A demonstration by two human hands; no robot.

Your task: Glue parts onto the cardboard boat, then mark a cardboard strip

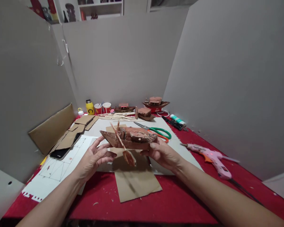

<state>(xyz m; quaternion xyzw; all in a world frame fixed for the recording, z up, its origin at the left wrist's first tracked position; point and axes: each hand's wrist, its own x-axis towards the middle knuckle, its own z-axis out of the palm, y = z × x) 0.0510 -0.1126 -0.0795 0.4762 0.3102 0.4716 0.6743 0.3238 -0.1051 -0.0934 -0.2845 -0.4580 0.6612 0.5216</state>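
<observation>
Above the table I hold a brown model boat (134, 137), roughly level, with its pointed end to the left. My right hand (162, 153) grips the right end, thumb in front and fingers underneath. At the pointed end, my left hand (97, 156) supports the hull with curled fingers, some hidden behind it. An oar (120, 138) slants across the boat's near side, its broad blade (129, 158) hanging below the hull. Beneath the boat lies a piece of cardboard (137, 186). Scissors (159, 130) with green and orange handles lie just behind it.
A pink glue gun (213, 157) lies at right, its cord running toward me. On the left are a paper drawing (59, 170), a phone (63, 151) and cardboard pieces (79, 127). Wooden sticks (115, 116), paper cups (106, 107), a yellow bottle (90, 107) and other model boats (155, 104) stand behind.
</observation>
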